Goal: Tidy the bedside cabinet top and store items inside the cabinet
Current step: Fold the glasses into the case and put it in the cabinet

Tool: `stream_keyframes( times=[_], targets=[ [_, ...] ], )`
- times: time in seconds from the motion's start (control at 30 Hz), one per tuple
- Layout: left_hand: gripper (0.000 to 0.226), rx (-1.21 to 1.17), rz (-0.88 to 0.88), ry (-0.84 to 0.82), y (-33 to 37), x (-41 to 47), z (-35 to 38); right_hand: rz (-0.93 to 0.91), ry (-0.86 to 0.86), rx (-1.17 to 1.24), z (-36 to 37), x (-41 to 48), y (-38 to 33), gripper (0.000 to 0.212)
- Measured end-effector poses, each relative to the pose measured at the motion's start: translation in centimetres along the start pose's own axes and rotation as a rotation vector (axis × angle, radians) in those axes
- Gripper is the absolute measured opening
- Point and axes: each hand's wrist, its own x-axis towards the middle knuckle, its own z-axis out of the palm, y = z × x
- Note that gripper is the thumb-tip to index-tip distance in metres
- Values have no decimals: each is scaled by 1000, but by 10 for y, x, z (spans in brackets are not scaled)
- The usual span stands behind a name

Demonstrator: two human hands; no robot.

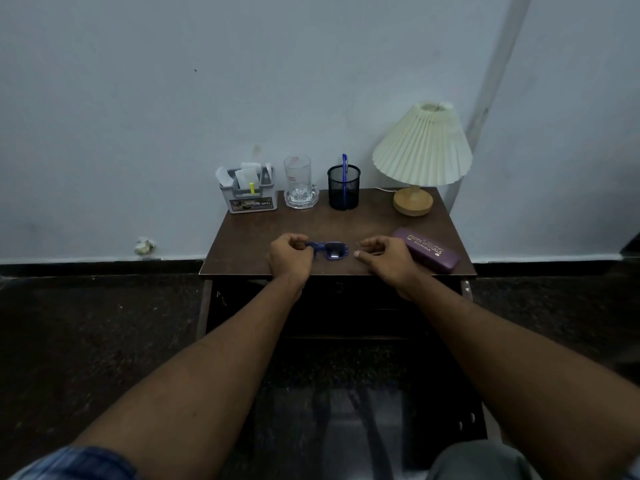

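Blue-framed glasses [331, 250] lie near the front edge of the dark brown cabinet top [259, 233]. My left hand [290, 257] pinches their left end with curled fingers. My right hand [382, 256] sits just right of the glasses with fingers curled; a small gap separates its thumb from the frame, and I cannot tell whether it holds a temple arm. A shut purple glasses case [426, 249] lies right beside my right hand.
Along the back stand a grey organizer box [248, 194] with papers, a glass mug [300, 183] on a glass coaster, a black mesh pen cup [344, 188] with a blue pen, and a pleated cream lamp [422, 150]. The cabinet front [346, 306] below is dark.
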Motion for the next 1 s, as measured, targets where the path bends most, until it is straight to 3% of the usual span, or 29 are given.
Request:
stream_keyframes(
  times=[0.23,0.33,0.47,0.7,1.0],
  targets=[
    [14,-35,208,-108,19,-42,33,-163,27,-138,-40,-27,-11,28],
    [16,-20,247,-200,23,-54,55,-247,93,-317,-62,-30,-4,23],
    [42,20,245,-354,29,-63,83,-348,172,-537,-87,-26,14,25],
    [69,83,212,-450,35,-55,119,-312,239,-758,-101,-2,44,55],
    [74,22,119,-493,20,-36,145,-276,187,-806,-99,19,66,47]
  ],
)
